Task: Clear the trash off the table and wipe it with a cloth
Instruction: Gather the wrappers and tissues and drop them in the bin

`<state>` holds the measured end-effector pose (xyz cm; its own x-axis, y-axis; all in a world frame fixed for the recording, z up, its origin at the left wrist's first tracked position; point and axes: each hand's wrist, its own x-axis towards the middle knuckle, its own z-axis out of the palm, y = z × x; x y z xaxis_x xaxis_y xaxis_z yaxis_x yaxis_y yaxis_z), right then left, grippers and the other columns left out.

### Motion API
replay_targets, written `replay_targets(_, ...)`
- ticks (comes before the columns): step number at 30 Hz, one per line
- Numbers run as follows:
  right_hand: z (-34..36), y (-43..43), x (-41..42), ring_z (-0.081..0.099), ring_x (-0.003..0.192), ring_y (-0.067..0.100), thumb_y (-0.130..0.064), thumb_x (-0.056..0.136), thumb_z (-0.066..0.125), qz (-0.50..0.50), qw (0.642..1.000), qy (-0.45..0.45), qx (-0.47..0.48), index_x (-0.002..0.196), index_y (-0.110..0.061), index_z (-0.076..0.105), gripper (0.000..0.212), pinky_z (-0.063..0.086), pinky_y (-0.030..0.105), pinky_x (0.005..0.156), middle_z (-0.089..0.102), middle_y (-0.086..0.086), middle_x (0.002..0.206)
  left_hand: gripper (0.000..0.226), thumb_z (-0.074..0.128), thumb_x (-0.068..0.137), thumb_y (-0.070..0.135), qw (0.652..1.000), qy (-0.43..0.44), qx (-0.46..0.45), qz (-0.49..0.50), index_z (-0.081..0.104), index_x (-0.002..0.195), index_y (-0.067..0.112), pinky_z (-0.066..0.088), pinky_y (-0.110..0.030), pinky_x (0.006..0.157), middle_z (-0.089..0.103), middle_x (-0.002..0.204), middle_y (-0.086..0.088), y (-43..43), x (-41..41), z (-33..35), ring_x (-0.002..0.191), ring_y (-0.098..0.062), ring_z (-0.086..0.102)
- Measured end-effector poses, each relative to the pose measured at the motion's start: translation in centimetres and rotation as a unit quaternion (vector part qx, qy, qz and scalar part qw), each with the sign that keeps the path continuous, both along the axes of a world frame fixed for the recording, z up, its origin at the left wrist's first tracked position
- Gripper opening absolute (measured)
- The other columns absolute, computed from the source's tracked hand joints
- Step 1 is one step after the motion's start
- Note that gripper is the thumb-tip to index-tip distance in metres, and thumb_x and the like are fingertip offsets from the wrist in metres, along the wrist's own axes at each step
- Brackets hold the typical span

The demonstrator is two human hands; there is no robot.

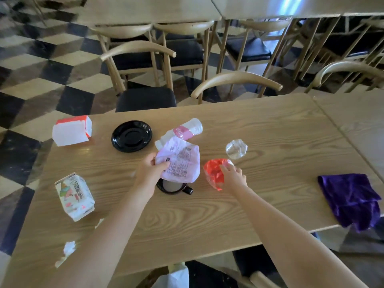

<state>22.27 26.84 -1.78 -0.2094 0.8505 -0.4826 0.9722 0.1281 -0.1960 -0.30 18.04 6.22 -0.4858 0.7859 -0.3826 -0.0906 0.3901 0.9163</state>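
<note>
L hand (pixel 152 170) gripped pink wrapper (pixel 179 163) above dark mug (pixel 174 187). R hand (pixel 233 176) pinched red wrapper (pixel 215 173) on table (pixel 207 215). Purple cloth (pixel 349 200) lay at R edge.

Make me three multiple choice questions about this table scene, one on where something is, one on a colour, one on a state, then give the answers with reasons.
1. Where does the cloth lie?
A. On the table's right edge, partly overhanging
B. Under the black saucer
C. On a chair seat

2. What colour is the crumpled wrapper at the right hand?
A. Green
B. Red
C. Yellow

3. How does the plastic bottle stand?
A. Upright with cap on
B. Lying on its side
C. Held in the air

Answers: 1 A, the purple cloth drapes over the right edge of the table. 2 B, the wrapper under the fingers is bright red. 3 B, the bottle lies flat beside the black saucer, behind the pink wrapper that the left hand grips.
</note>
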Motion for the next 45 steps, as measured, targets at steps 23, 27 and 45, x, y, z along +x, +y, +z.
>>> replay_targets(23,6.7,3.2,1.3,0.048,0.103,0.022,-0.005,0.084,0.057,-0.096,0.923,0.335,0.161,0.118,-0.015,0.059,0.036,0.041,0.023,0.084,0.06,0.005,0.107,0.023,0.051,0.087,0.013,0.986,-0.114,0.011,-0.119,0.066,0.094,0.028,0.054,-0.022,0.064,0.07,0.078,0.011,9.7,8.2,-0.5,0.076,-0.005,0.066)
replay_targets(27,5.9,4.1,2.4,0.046,0.112,0.031,-0.014,0.089,0.055,-0.042,0.945,0.294,0.133,0.128,-0.015,0.055,0.039,0.042,0.039,0.094,0.06,0.01,0.117,0.036,0.042,0.094,0.046,0.97,-0.213,-0.002,-0.12,0.068,0.106,0.023,0.054,-0.037,0.084,0.073,0.101,-0.003,10.8,9.9,-0.7,0.096,-0.019,0.067)
replay_targets(45,4.3,14.0,7.6,0.021,0.14,0.028,-0.019,0.084,0.058,0.122,0.986,0.101,0.052,0.147,-0.027,0.026,0.071,0.021,0.042,0.111,0.032,-0.002,0.151,0.026,0.05,0.086,-0.004,0.987,-0.135,-0.082,0.024,0.06,0.086,0.02,0.04,-0.024,0.063,0.059,0.081,-0.003,9.4,9.2,-2.0,0.072,-0.013,0.054)
